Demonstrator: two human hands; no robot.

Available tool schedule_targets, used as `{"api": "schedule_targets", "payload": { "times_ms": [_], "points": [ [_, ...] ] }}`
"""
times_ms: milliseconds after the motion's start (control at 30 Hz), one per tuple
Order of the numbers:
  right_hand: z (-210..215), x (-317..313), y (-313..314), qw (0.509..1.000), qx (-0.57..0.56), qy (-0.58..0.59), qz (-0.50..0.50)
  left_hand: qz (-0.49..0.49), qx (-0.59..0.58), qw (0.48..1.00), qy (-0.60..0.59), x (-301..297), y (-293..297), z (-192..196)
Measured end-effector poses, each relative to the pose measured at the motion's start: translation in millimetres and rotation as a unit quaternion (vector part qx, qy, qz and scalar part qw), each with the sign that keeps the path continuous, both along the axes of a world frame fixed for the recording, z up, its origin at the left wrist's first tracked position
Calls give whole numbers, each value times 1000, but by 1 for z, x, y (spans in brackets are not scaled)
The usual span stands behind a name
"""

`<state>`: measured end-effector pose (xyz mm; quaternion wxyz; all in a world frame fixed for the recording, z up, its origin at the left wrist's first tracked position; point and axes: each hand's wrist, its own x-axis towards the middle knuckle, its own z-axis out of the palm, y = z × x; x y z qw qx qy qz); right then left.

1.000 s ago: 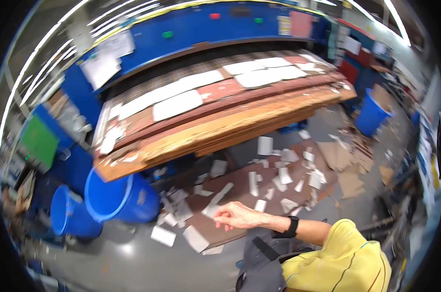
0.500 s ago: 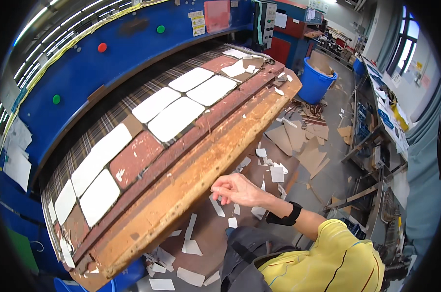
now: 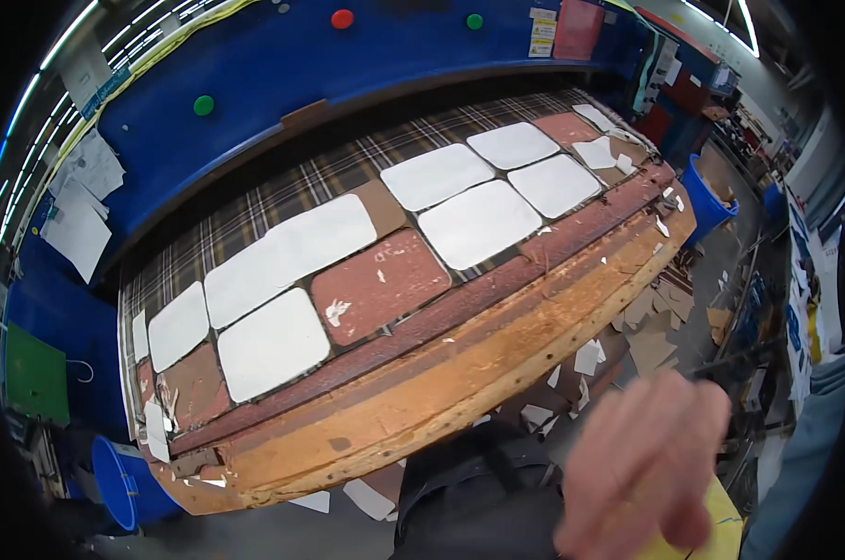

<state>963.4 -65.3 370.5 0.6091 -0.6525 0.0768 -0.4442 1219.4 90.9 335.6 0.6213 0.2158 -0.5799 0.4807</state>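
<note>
A: Head view. Right hand [image 3: 646, 457]?
B: Bare, motion-blurred, off the near edge of the worn orange-brown wooden worktop [image 3: 422, 397], toward its right end. Fingers [image 3: 674, 397] wide or narrow: cannot tell.
A: Flat white rounded-rectangular sheets [image 3: 273, 345]?
B: Two rows along the worktop, dark plaid cloth [image 3: 282, 191] behind. Scuffed red-brown panel [image 3: 380, 289] mid-length, near row.

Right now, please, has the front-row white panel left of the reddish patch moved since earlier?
No, neither way: the white panel stays beside the reddish patch, behind the wooden ledge.
</note>
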Motion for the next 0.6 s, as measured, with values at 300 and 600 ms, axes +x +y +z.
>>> {"api": "schedule_targets", "payload": {
  "times_ms": [300, 600],
  "points": [
    [44, 126, -29, 903, -203, -203, 321, 116, 659, 628, 397, 168, -49, -39],
    [18, 130, -68, 940, -53, -142, 307, 120, 778, 564, 250, 253, -97, -93]
  ]
}}
